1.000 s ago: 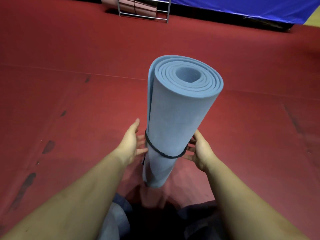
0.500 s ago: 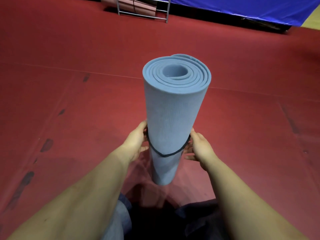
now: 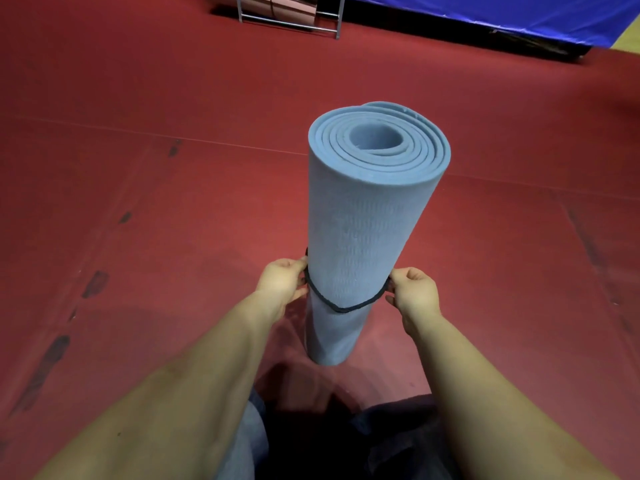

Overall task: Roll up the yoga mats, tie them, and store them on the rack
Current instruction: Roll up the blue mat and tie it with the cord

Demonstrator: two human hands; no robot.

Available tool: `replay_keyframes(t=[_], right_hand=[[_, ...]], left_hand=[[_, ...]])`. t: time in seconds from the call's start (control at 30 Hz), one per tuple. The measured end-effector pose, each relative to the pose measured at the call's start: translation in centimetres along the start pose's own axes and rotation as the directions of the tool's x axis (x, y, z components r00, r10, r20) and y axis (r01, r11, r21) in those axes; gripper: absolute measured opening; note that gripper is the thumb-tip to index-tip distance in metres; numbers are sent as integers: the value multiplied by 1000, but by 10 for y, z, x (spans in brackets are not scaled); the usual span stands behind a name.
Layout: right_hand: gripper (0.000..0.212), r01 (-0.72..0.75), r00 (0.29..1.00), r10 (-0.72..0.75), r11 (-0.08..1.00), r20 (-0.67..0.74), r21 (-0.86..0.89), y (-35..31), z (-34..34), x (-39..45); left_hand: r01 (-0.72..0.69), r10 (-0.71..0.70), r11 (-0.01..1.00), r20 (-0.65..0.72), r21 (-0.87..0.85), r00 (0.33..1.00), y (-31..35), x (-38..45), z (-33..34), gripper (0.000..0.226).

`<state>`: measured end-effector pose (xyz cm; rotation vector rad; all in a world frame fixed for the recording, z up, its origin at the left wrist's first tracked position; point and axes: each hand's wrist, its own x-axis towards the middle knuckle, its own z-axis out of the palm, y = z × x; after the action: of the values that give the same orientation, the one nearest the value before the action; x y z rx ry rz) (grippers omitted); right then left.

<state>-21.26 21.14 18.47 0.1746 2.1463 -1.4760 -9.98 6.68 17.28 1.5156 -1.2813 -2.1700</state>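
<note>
Tying step: left hand (image 3: 282, 280) and right hand (image 3: 414, 289) pinch the black cord (image 3: 341, 308), apparently, around the upright rolled mat (image 3: 367, 230); next, knot it.

— What stands between my hands?
— The upright rolled mat (image 3: 367, 230), both hands touching its sides.
— And beyond them?
— Red floor (image 3: 156, 209) lies open left and right; the metal rack (image 3: 289, 24) stands well ahead.

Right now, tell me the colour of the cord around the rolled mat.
Black; the cord loops the light blue mat, clearest in the head view.
</note>
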Motion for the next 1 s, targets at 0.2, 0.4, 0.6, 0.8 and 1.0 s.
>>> replay_keyframes(t=[0.2, 0.4, 0.6, 0.8, 1.0], right_hand=[[29, -23, 997, 13, 991, -71, -131, 26, 11, 18], [27, -101, 993, 90, 979, -71, -175, 47, 18, 34], [27, -80, 995, 61, 957, -78, -280, 50, 24, 35], [11, -27, 1000, 24, 975, -18, -219, 45, 25, 31], [64, 146, 941, -114, 986, 320, -80, 11, 5, 8]], left_hand=[[-52, 80, 974, -121, 222, 989, -19, 18, 2, 35], [-26, 78, 933, -132, 358, 988, -34, 34, 2, 36], [-2, 99, 864, -166, 503, 981, -34, 31, -1, 41], [-20, 98, 928, -192, 372, 977, -38, 36, 1, 31], [-27, 7, 975, 94, 220, 996, -10, 14, 1, 24]])
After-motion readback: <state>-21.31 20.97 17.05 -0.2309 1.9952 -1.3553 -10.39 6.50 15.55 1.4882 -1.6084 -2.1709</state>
